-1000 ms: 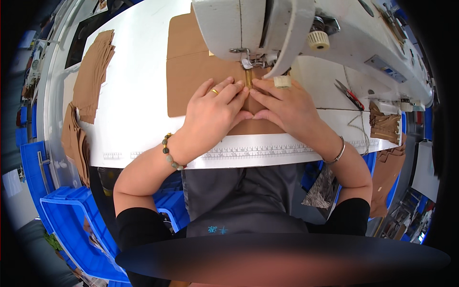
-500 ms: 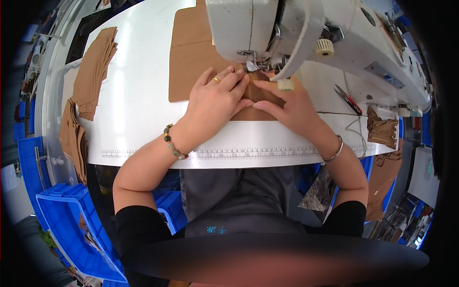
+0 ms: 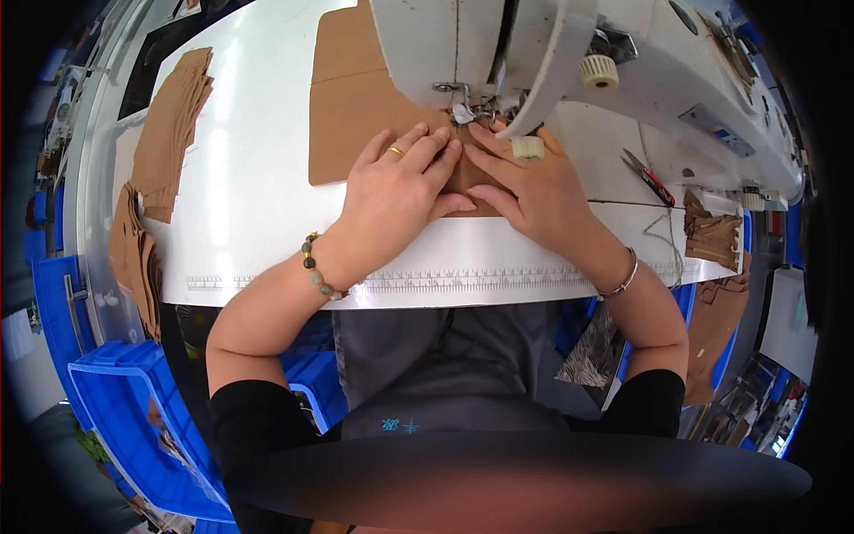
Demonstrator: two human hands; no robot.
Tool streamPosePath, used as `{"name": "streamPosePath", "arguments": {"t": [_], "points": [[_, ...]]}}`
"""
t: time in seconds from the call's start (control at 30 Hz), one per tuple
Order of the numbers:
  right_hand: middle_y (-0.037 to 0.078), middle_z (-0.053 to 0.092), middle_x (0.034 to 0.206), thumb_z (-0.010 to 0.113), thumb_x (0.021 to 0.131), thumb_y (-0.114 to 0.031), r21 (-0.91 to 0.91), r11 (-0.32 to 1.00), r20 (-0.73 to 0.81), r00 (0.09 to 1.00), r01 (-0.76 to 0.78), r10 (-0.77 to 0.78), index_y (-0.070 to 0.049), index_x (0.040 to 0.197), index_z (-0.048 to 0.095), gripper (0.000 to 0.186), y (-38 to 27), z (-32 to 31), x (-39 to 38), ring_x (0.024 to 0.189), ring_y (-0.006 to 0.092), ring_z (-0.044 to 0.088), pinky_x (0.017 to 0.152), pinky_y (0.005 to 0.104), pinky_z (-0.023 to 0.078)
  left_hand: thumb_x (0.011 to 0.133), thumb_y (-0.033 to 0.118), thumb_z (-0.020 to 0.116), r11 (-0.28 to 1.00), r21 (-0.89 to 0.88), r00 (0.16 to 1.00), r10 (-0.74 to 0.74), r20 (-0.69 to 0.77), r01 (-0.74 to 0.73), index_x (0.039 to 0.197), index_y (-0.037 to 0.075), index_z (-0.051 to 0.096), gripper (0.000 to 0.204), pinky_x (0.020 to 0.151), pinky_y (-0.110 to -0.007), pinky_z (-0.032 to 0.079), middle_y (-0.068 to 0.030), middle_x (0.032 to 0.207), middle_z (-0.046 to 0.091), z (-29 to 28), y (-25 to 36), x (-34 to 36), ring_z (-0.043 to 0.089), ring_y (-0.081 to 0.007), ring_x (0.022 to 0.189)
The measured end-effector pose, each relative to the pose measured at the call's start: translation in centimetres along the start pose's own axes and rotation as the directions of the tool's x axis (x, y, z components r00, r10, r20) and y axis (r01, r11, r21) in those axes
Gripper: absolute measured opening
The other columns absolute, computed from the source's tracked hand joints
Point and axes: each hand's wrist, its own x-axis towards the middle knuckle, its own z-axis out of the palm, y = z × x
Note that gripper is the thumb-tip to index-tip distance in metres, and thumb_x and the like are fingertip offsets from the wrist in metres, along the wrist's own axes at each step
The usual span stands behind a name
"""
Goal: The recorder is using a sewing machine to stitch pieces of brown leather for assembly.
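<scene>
A blue crate [image 3: 116, 360] stands at the far left, below the white surface [image 3: 249, 196]; above it, brown pieces [image 3: 133, 262] droop over the surface's edge, just beside a fanned brown stack [image 3: 173, 133]. Right of these, the brown sheet [image 3: 360, 111] lies flat at mid-surface, a line crossing its upper part, and reaches rightward beneath both palms to the machine [image 3: 427, 49]. The left hand [image 3: 396, 182] is palm down and unclenched, its fingers spread on the sheet and their tips just short of the foot [image 3: 463, 114], its thumb stretched right near the sheet's close edge. The right hand [image 3: 529, 182] mirrors it, loosely spread and gripping nothing visible, index finger angled toward the foot; a pale knob [image 3: 527, 149] covers part of its other fingers. The thumb tips nearly meet; whether they touch is unclear. The step looks like guiding the sheet under the foot, and doing it well probably calls for light, even pressure from both sides, the sheet smooth between the index fingers, fingertips clear of the needle area, and steering without tugging, so that the line does not wander or pucker. Farther right, red-handled snips [image 3: 654, 182] lie near a loose thread [image 3: 665, 236], then a small brown bundle [image 3: 712, 236], with more brown pieces [image 3: 716, 329] hanging below.
</scene>
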Motion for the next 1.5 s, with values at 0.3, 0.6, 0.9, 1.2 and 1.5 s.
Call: {"name": "streamPosePath", "arguments": {"t": [0.3, 0.6, 0.9, 1.2, 1.5], "points": [[0.007, 0.070, 0.122, 0.077, 0.086, -0.029, -0.031, 0.999, -0.004, 1.000, -0.010, 0.010, -0.006, 0.117, 0.071, 0.040, 0.4, 0.3, 0.3, 0.123, 0.0298, 0.060, 0.115, 0.0533, 0.039, 0.085, 0.053, 0.071, 0.999, -0.001, 0.999, -0.036, 0.036, 0.036, 0.126, 0.006, 0.072, 0.063, 0.105, -0.049, 0.049, -0.0082, 0.132, 0.068, 0.5, -0.7, 0.4, 0.064, -0.0269, 0.124], [0.007, 0.072, 0.119, 0.076, 0.087, -0.029, -0.022, 1.000, -0.013, 1.000, -0.007, 0.007, -0.005, 0.115, 0.072, 0.037, 0.6, 0.5, 0.3, 0.123, 0.0300, 0.061, 0.116, 0.0541, 0.039, 0.085, 0.053, 0.071, 0.999, 0.008, 0.999, -0.036, 0.038, 0.036, 0.126, 0.006, 0.072, 0.063, 0.105, -0.049, 0.049, -0.0079, 0.132, 0.068, 0.6, -0.9, 0.6, 0.064, -0.0264, 0.125], [0.006, 0.072, 0.112, 0.077, 0.086, -0.029, -0.020, 1.000, -0.011, 1.000, -0.018, 0.017, -0.006, 0.113, 0.072, 0.035, 0.5, 0.5, 0.5, 0.114, 0.0282, 0.063, 0.114, 0.0541, 0.040, 0.088, 0.053, 0.066, 0.999, 0.031, 0.998, -0.034, 0.061, 0.032, 0.126, 0.005, 0.072, 0.061, 0.105, -0.050, 0.049, -0.0087, 0.134, 0.068, 0.4, -1.0, 0.7, 0.064, -0.0270, 0.125], [0.008, 0.072, 0.117, 0.076, 0.089, -0.028, -0.008, 0.999, -0.064, 0.997, -0.045, 0.044, -0.007, 0.115, 0.071, 0.034, 1.7, 0.1, 0.8, 0.117, 0.0279, 0.063, 0.113, 0.0535, 0.041, 0.089, 0.051, 0.067, 0.999, 0.012, 0.996, -0.052, 0.070, 0.051, 0.126, 0.004, 0.072, 0.060, 0.106, -0.048, 0.048, -0.0098, 0.134, 0.067, 0.3, -0.7, 0.6, 0.063, -0.0290, 0.126], [0.013, 0.070, 0.131, 0.071, 0.093, -0.031, -0.218, 0.975, 0.011, 0.999, -0.048, 0.051, -0.003, 0.122, 0.071, 0.040, 2.0, -0.3, 0.0, 0.128, 0.0271, 0.061, 0.116, 0.0489, 0.040, 0.086, 0.038, 0.076, 0.999, -0.007, 0.999, -0.043, 0.006, 0.043, 0.127, 0.003, 0.072, 0.054, 0.105, -0.042, 0.048, -0.0082, 0.134, 0.068, 0.4, 0.0, 0.3, 0.064, -0.0264, 0.121]]}}
